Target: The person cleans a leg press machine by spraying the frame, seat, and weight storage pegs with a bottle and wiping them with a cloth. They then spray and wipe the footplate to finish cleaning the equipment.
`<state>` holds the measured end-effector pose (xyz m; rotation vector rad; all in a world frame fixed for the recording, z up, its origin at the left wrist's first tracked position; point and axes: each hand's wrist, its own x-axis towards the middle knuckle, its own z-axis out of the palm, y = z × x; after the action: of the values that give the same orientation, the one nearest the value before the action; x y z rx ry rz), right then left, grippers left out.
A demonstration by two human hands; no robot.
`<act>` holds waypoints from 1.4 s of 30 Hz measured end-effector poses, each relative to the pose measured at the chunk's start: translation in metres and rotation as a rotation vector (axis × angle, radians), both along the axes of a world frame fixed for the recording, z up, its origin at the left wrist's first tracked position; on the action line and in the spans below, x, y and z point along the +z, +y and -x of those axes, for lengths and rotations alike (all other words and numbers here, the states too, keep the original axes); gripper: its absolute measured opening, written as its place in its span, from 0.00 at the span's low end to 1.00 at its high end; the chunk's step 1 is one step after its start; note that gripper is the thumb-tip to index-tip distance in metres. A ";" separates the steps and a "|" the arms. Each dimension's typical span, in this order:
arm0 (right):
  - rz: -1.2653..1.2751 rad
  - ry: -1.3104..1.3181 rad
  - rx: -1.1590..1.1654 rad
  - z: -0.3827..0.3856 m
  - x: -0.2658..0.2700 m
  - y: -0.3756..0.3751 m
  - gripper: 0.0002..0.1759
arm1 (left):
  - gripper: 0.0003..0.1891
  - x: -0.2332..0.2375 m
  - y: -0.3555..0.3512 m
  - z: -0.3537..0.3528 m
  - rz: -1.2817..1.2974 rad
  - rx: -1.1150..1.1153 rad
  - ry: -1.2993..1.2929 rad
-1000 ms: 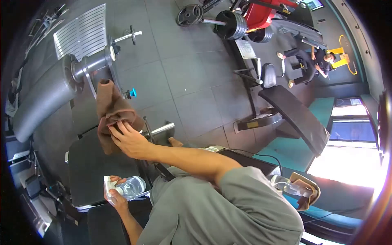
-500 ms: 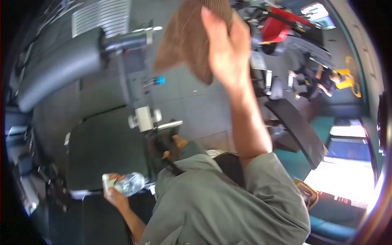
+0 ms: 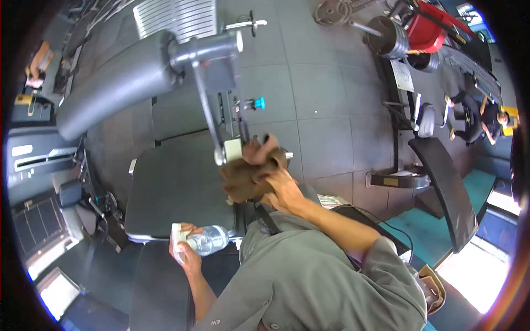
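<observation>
My left hand (image 3: 189, 255) is wrapped round the white trigger head of a clear spray bottle (image 3: 211, 240), which lies sideways over the black padded seat (image 3: 176, 190). Bunched in my right hand (image 3: 285, 191) is a brown cloth (image 3: 238, 181). The cloth overlaps the right edge of the seat and the pale block on the machine's metal frame (image 3: 207, 107). My right fingers are partly hidden by its folds.
A thick black roller pad (image 3: 118, 83) sticks out from the frame at upper left. Weight plates (image 3: 386, 37) and a red seat (image 3: 428, 25) stand at upper right. Another person (image 3: 488, 118) is at far right, and an angled black bench (image 3: 444, 190) stands nearer.
My right hand has come down with the cloth from high in view to the machine beside the seat, and the cloth has bunched up. My left hand still holds the spray bottle.
</observation>
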<state>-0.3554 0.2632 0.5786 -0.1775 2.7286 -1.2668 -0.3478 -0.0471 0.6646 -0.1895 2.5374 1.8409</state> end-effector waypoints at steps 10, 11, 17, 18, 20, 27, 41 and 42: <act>0.797 -0.583 -0.804 0.026 -0.026 0.081 0.26 | 0.43 0.011 0.040 0.020 0.113 -0.119 -0.147; 0.714 -0.660 -0.606 0.044 -0.022 0.068 0.26 | 0.44 0.009 0.046 0.019 0.134 -0.146 -0.175; 1.090 -0.416 -0.695 0.082 -0.103 -0.036 0.35 | 0.46 0.001 0.108 0.022 0.262 -0.341 -0.383; 1.099 -0.571 -0.606 0.066 -0.124 -0.038 0.37 | 0.46 0.001 0.116 0.021 0.266 -0.365 -0.435; 1.203 -0.856 -0.612 0.021 -0.182 -0.055 0.39 | 0.47 -0.007 0.136 0.025 0.245 -0.434 -0.512; 1.490 -0.735 -0.835 0.015 -0.125 0.032 0.30 | 0.44 -0.036 0.171 0.051 0.422 -0.681 -0.499; 0.897 -0.697 -0.717 0.126 -0.336 -0.065 0.45 | 0.39 -0.073 0.154 0.049 0.375 -0.767 -0.690; 1.033 -0.581 -0.785 0.120 -0.306 -0.064 0.44 | 0.39 -0.075 0.153 0.050 0.369 -0.789 -0.677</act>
<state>-0.4751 0.1997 0.2723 1.0654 1.4398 -2.3069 -0.3975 0.1055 0.5896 0.1544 1.9932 0.8288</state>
